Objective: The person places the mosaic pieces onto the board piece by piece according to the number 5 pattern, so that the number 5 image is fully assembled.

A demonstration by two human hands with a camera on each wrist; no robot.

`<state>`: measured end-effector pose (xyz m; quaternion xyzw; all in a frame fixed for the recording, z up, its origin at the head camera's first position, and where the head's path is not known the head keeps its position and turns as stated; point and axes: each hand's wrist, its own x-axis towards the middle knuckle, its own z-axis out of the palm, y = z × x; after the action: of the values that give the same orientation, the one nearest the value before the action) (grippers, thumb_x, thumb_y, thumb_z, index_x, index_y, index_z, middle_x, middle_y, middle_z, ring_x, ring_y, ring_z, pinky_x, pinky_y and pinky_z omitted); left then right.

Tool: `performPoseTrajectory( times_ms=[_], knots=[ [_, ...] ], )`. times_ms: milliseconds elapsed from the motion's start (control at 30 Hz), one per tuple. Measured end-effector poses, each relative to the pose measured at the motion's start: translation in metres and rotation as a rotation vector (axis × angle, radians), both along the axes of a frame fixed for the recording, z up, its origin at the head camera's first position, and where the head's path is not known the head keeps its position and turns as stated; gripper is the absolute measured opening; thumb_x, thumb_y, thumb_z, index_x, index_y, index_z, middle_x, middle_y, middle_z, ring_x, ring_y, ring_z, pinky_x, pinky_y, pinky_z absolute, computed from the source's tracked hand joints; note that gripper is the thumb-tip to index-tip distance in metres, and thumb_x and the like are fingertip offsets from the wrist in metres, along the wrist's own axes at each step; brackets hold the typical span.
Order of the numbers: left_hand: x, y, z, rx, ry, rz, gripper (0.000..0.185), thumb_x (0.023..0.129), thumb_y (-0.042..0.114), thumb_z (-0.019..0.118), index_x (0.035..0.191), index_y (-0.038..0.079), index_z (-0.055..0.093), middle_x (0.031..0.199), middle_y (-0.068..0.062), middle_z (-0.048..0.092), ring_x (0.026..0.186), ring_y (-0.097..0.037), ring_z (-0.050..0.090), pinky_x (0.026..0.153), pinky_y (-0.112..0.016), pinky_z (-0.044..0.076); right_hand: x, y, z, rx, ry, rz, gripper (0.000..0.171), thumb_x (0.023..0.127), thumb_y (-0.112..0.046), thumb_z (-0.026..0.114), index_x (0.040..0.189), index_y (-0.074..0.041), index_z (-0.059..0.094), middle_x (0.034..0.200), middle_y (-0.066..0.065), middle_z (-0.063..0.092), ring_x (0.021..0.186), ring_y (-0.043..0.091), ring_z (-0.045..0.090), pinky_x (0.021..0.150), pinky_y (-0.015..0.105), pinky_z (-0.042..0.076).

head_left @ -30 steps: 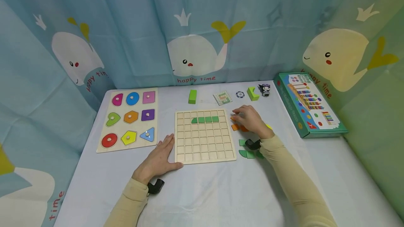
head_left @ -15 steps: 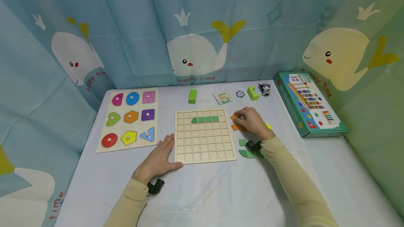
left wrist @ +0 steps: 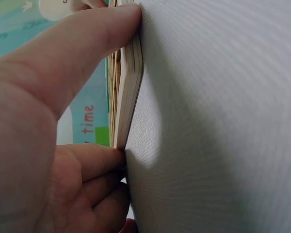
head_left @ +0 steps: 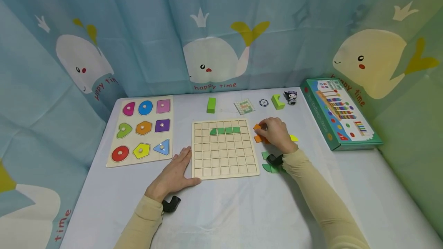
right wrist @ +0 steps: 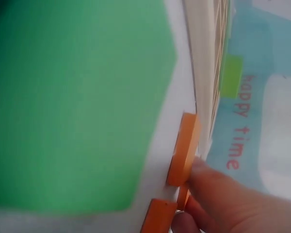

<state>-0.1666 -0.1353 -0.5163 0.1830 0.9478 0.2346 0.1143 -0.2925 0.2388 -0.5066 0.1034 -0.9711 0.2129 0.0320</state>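
Observation:
My left hand (head_left: 174,176) lies beside the wooden grid board (head_left: 225,166), fingers along its left edge and thumb at the near left corner. In the left wrist view, the thumb (left wrist: 87,43) and fingertips touch the board's edge. Several green tiles (head_left: 228,130) form a row in the board's upper part. At the board's right, my right hand (head_left: 275,131) reaches down among orange tiles (head_left: 258,138), thumb and fingertips pinching one small orange tile (right wrist: 183,196). Two more orange tiles lie close by in the right wrist view, with a large blurred green tile (right wrist: 82,107) in front.
More green tiles (head_left: 266,168) lie below my right wrist, and a yellow piece (head_left: 293,138) beside it. A shape puzzle board (head_left: 112,162) is at left, a green box (head_left: 346,114) at right. Along the back stand green blocks (head_left: 211,105), a pattern card (head_left: 244,106), a chip (head_left: 263,103) and a figurine (head_left: 291,97).
My right hand's spread thumb and fingers have come together low over the orange tiles. The left hand and the board have stayed in place.

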Motion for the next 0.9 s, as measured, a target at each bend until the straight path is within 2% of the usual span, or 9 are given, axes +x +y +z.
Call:
performPoseTrajectory(
  times_ms=[200, 367, 567, 733, 900],
  knots=[
    [0.001, 0.0, -0.001, -0.017, -0.023, 0.006, 0.106, 0.079, 0.052, 0.076, 0.153, -0.002, 0.022, 0.162, -0.009, 0.012, 0.147, -0.022, 0.009, 0.118, -0.038, 0.01, 0.001, -0.002, -0.003, 0.021, 0.039, 0.01, 0.033, 0.087, -0.023, 0.076, 0.104, 0.005, 0.072, 0.094, 0.017, 0.065, 0.089, 0.034, 0.055, 0.077, 0.049, 0.046],
    [0.001, 0.0, -0.001, -0.012, -0.031, 0.006, 0.106, 0.08, 0.052, 0.075, 0.153, -0.001, 0.021, 0.162, -0.008, 0.011, 0.147, -0.021, 0.008, 0.118, -0.038, 0.009, 0.002, -0.003, -0.003, 0.022, 0.049, 0.015, 0.032, 0.088, -0.022, 0.074, 0.106, 0.005, 0.071, 0.097, 0.018, 0.066, 0.091, 0.035, 0.056, 0.078, 0.05, 0.046],
    [0.001, 0.0, -0.001, -0.017, -0.019, 0.003, 0.106, 0.08, 0.053, 0.075, 0.153, -0.001, 0.021, 0.162, -0.009, 0.012, 0.147, -0.022, 0.009, 0.118, -0.038, 0.01, 0.002, -0.007, 0.0, -0.062, 0.061, 0.042, 0.032, 0.09, -0.02, 0.073, 0.11, 0.005, 0.07, 0.106, 0.019, 0.068, 0.099, 0.036, 0.057, 0.089, 0.052, 0.045],
    [0.0, 0.0, -0.002, -0.02, -0.013, 0.0, 0.105, 0.08, 0.053, 0.074, 0.153, -0.001, 0.021, 0.162, -0.009, 0.012, 0.147, -0.021, 0.009, 0.118, -0.038, 0.01, 0.004, -0.013, 0.004, -0.116, 0.077, 0.086, 0.029, 0.09, -0.016, 0.072, 0.11, 0.005, 0.07, 0.108, 0.019, 0.067, 0.097, 0.034, 0.056, 0.084, 0.048, 0.047],
    [-0.001, 0.0, -0.001, -0.021, -0.01, -0.002, 0.105, 0.08, 0.053, 0.074, 0.153, -0.001, 0.021, 0.162, -0.009, 0.011, 0.147, -0.021, 0.008, 0.118, -0.038, 0.01, 0.005, -0.018, 0.007, -0.153, 0.103, 0.133, 0.027, 0.091, -0.016, 0.07, 0.11, 0.004, 0.071, 0.11, 0.017, 0.066, 0.101, 0.032, 0.054, 0.088, 0.047, 0.045]
  ],
)
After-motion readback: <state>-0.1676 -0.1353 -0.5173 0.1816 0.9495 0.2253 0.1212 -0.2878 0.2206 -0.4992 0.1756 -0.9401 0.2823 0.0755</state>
